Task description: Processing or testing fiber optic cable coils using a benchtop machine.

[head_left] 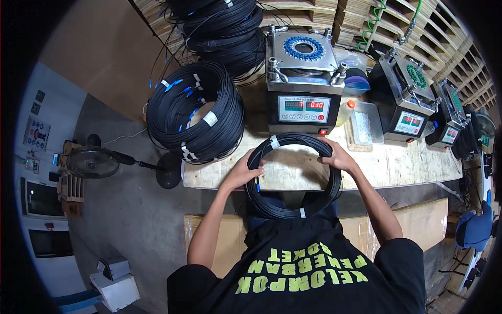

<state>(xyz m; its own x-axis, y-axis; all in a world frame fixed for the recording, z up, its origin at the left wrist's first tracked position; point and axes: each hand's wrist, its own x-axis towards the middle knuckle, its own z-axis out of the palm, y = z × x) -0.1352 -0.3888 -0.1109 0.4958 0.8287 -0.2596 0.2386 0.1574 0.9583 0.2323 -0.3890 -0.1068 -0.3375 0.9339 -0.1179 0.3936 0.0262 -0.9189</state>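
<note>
Between my hands is a coil of black cable (293, 213), bound with white tape, tilted over the near edge of the wooden table (408, 172). My left hand (244, 170) grips its left side, thumb inside the ring. On the upper right side, my right hand (337, 157) is closed around the coil, the thumb over the inner edge. A small blue connector (258, 187) hangs inside the ring near my left hand. Just beyond the coil stands a black machine (298, 107) with a lit red display and a ring of blue connectors on its metal top.
A tall stack of black cable coils (196, 125) stands left of the machine, with more coils (225, 47) behind. To the right are a clear tray (367, 123), a red-capped bottle (345, 111) and another machine (405, 99). A fan (94, 161) stands at the left.
</note>
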